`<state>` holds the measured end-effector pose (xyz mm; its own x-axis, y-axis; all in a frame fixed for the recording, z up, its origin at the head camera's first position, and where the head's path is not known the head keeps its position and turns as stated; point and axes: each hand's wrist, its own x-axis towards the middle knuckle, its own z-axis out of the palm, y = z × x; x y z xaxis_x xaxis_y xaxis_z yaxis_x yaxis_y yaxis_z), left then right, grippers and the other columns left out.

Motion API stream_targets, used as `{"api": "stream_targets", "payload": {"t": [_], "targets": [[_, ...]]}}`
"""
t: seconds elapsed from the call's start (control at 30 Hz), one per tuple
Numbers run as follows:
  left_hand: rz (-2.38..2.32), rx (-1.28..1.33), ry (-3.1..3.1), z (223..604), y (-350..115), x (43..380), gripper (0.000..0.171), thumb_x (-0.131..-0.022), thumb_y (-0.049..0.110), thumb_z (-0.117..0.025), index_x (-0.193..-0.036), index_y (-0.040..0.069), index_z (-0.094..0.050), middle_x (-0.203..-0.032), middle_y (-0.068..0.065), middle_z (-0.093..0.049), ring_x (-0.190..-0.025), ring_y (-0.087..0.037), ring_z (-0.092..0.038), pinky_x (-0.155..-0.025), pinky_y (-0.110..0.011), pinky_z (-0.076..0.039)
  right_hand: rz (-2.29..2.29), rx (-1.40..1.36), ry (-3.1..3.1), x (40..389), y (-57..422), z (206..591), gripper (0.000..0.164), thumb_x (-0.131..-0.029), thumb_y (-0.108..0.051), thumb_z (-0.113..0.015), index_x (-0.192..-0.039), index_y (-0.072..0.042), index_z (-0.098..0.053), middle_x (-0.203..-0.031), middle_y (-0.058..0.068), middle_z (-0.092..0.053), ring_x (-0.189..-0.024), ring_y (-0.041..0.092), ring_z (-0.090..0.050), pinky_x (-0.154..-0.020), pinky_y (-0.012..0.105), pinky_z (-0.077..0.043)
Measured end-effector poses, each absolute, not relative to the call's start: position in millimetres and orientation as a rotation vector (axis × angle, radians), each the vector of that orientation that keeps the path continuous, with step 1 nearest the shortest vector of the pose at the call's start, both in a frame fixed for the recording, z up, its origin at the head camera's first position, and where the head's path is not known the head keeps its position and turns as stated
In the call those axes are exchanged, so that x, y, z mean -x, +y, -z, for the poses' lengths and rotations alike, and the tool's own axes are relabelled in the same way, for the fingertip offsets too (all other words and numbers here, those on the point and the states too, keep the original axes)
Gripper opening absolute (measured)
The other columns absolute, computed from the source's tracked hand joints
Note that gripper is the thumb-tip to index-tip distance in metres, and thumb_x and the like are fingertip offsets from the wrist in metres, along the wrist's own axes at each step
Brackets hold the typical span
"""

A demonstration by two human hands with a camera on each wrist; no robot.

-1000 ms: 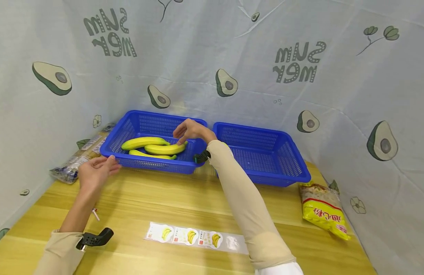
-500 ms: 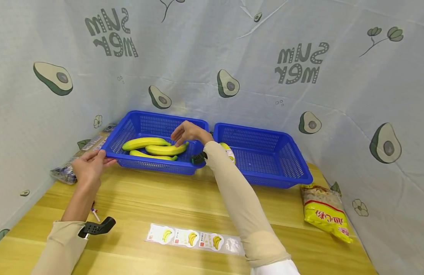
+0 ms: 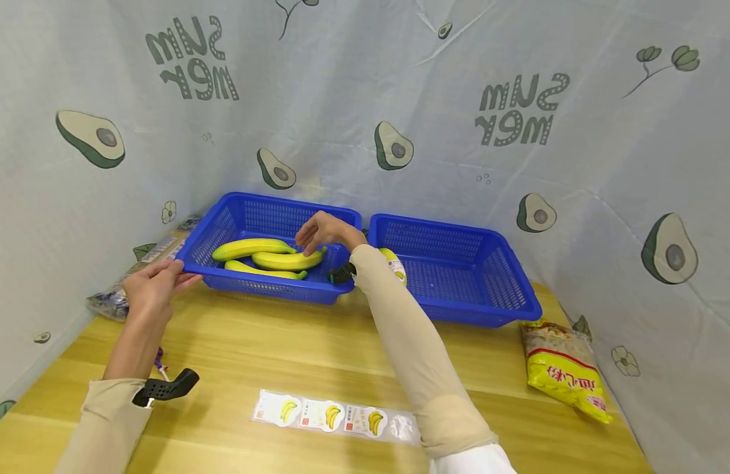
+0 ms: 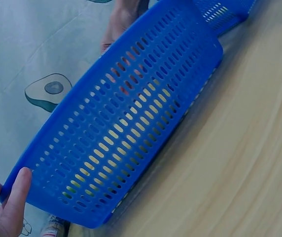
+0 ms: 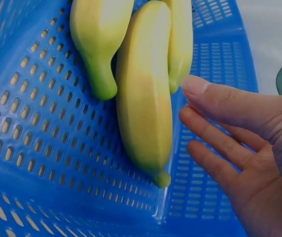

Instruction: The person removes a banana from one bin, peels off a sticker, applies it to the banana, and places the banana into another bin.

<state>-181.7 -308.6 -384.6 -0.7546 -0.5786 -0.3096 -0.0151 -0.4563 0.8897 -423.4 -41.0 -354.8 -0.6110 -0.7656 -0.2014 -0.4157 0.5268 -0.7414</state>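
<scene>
Three yellow bananas (image 3: 287,261) with green tips lie in the left blue basket (image 3: 270,288). My left hand (image 3: 153,288) pinches the basket's front left corner; in the left wrist view, its fingers (image 4: 20,192) lie on both sides of the rim. Over the right part of the basket, my right hand (image 3: 325,232) hovers with fingers loosely bent and nothing held. In the right wrist view, the thumb tip is right beside one banana (image 5: 148,94), and the other fingers spread below it.
A second blue basket (image 3: 489,315) stands to the right, with a yellow item bearing a white label (image 3: 395,264) partly behind my sleeve. Banana stickers (image 3: 332,416) lie in front. A yellow food bag (image 3: 566,372) sits at right, clear-wrapped packages (image 3: 112,299) at left.
My left hand has come to the left basket's corner and taken hold of its rim. My right forearm has shifted slightly left, uncovering more of the labelled yellow item; the bananas stay in place.
</scene>
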Motion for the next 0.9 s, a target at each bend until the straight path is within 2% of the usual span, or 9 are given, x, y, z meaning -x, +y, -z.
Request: {"api": "stream_targets", "payload": {"t": [0.17,0.3,0.43,0.63,0.9], "targets": [[2.387,-0.863,-1.386,383.6,-314.6,184.7,0.005,-0.106,0.003,-0.064,-0.109,0.006,-0.066,-0.081,-0.002,-0.072,-0.069,-0.015,-0.078,-0.073,-0.029,-0.066,0.895,0.941,2.250,424.2,-39.4,358.5,0.044,-0.092,0.007,-0.082,-0.134,0.007,-0.071,-0.133,0.021,-0.073,-0.125,0.032,-0.070,-0.101,0.034,-0.061],[2.494,-0.855,-1.308,380.2,-319.9,187.8,0.007,-0.106,0.000,-0.062,-0.104,0.005,-0.066,-0.077,-0.005,-0.075,-0.069,-0.017,-0.078,-0.078,-0.032,-0.066,0.881,0.924,2.250,426.0,-39.0,360.5,0.042,-0.091,0.008,-0.082,-0.132,0.008,-0.072,-0.130,0.021,-0.075,-0.122,0.032,-0.072,-0.100,0.035,-0.061],[2.553,-0.876,-1.273,378.0,-324.7,190.3,0.010,-0.107,0.001,-0.062,-0.098,0.005,-0.066,-0.075,-0.007,-0.074,-0.067,-0.019,-0.078,-0.076,-0.033,-0.067,0.861,0.900,2.257,428.2,-38.8,362.7,0.040,-0.090,0.008,-0.082,-0.129,0.006,-0.074,-0.129,0.020,-0.076,-0.121,0.031,-0.072,-0.099,0.034,-0.062],[2.605,-0.854,-1.282,378.7,-330.4,189.9,0.013,-0.108,0.002,-0.058,-0.097,0.005,-0.064,-0.075,-0.008,-0.073,-0.068,-0.019,-0.077,-0.075,-0.033,-0.067,0.818,0.901,2.265,428.6,-38.9,365.2,0.038,-0.090,0.008,-0.082,-0.128,0.004,-0.076,-0.131,0.019,-0.075,-0.125,0.030,-0.071,-0.102,0.033,-0.060],[2.660,-0.757,-1.257,382.8,-332.2,187.0,0.029,-0.108,-0.001,-0.057,-0.082,0.006,-0.069,-0.076,-0.009,-0.075,-0.070,-0.020,-0.078,-0.073,-0.033,-0.067,0.721,0.922,2.294,427.7,-35.8,367.5,0.041,-0.092,0.009,-0.080,-0.131,0.000,-0.075,-0.137,0.016,-0.073,-0.131,0.030,-0.067,-0.105,0.033,-0.059]]}}
